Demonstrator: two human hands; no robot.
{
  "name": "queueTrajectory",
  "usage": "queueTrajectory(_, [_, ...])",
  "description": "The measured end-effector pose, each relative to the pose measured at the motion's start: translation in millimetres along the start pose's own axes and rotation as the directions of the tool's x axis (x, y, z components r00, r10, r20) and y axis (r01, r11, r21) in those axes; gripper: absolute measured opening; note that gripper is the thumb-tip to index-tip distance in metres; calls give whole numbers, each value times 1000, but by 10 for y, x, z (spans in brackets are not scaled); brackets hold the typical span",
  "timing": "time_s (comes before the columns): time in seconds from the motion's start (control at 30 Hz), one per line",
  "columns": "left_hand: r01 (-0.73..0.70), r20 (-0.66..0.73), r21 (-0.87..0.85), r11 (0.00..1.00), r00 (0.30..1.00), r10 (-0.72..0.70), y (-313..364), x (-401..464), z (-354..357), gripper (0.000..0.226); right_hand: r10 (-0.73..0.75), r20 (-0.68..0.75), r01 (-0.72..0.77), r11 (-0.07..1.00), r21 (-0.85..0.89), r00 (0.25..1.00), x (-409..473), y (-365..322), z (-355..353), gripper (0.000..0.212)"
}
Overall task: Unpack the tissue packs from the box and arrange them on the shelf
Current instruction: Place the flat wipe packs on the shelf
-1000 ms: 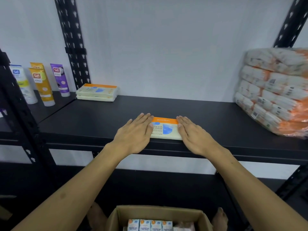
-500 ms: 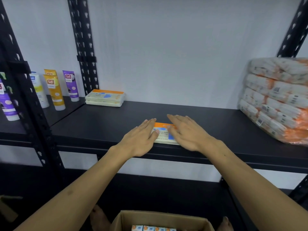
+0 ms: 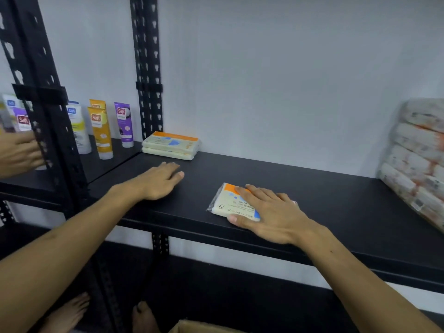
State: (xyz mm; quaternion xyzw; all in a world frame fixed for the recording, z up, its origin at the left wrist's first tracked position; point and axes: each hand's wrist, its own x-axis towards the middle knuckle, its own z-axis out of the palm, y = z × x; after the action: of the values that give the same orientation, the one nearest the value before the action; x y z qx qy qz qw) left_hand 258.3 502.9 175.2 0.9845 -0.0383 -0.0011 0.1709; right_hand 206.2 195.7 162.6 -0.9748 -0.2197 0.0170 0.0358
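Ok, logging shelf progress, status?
Right hand flat on tissue pack, left hand open on shelf. Two packs stacked at back left. Path clear.

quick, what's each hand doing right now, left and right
Left hand: open, flat on the shelf, holding nothing.
Right hand: open, fingers flat on the tissue pack.

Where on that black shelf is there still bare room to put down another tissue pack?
Bare shelf lies between the loose tissue pack under the right hand and the wrapped bundle, and behind that pack to the wall. The left corner is tighter: two stacked packs, left hand.
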Motion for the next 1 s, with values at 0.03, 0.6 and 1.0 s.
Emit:
queueTrajectory(0.03, [22,5,23,999,1000,-23,-88,64,-24,61,0,-5,0,1000,3,1000,64,-22,3,88])
queueTrajectory(0.6, [193,-65,114,975,980,-187,-482,311,86,74,-22,-304,101,964,245,952,1907,-488,-158,88])
queueTrajectory(1.0, [184,-33,98,978,983,-182,-512,375,110,75,-155,-327,171,985,22,932,3235,-1038,-366,80])
